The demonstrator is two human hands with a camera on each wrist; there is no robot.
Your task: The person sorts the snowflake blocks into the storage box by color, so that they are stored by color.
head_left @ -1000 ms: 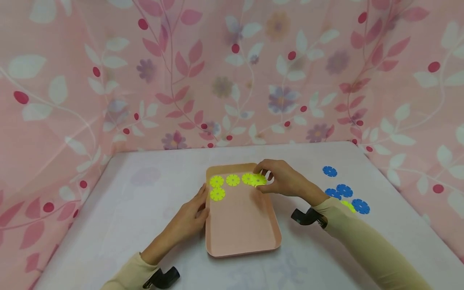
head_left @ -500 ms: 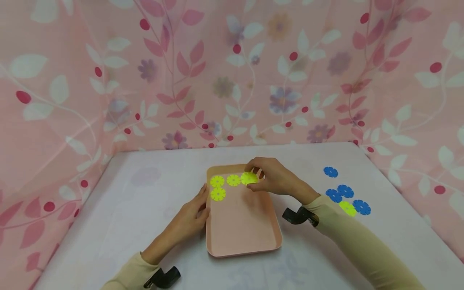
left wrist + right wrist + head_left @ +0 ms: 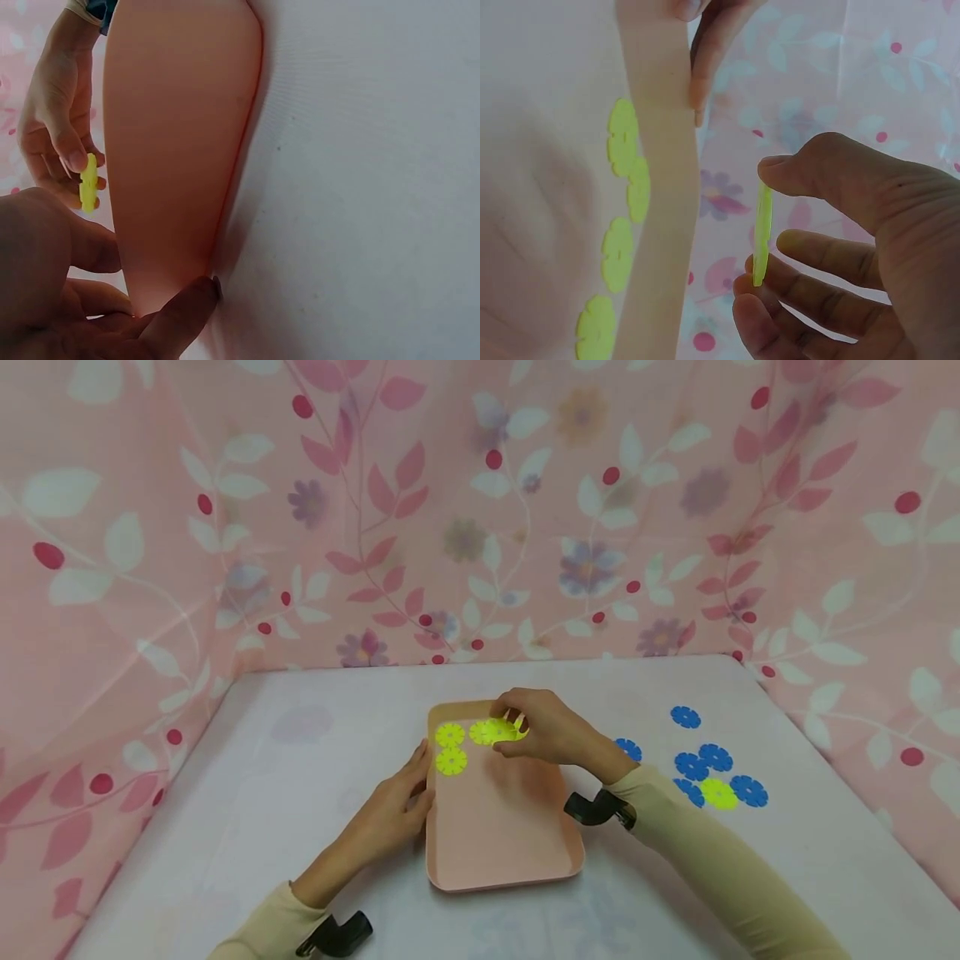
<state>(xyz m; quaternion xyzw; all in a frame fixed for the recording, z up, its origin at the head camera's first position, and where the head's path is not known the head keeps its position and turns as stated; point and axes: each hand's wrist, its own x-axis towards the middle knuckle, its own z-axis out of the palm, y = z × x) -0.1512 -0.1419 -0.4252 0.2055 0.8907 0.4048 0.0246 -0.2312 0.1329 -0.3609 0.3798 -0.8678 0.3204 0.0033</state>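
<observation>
My right hand [image 3: 551,727] pinches a yellow notched plastic disc [image 3: 762,236] between its thumb and fingertips. The held disc hovers over the far part of a pink rectangular tray [image 3: 502,827], covering part of the discs under it in the head view. In the tray, several matching yellow discs [image 3: 451,762] line the far side, with one row turning down the left. At the tray's left wall my left hand [image 3: 390,806] grips the edge, thumb at the rim and a fingertip [image 3: 187,307] low on the outer wall in the left wrist view.
Right of the tray, several blue notched discs [image 3: 748,791] lie on the white tablecloth [image 3: 315,777] around one yellow disc [image 3: 718,793]. The right forearm partly covers this group. A floral pink curtain [image 3: 480,527] hangs behind the table.
My right hand has shifted left over the tray with the yellow disc, uncovering more blue discs on the table. The left hand and tray have stayed put.
</observation>
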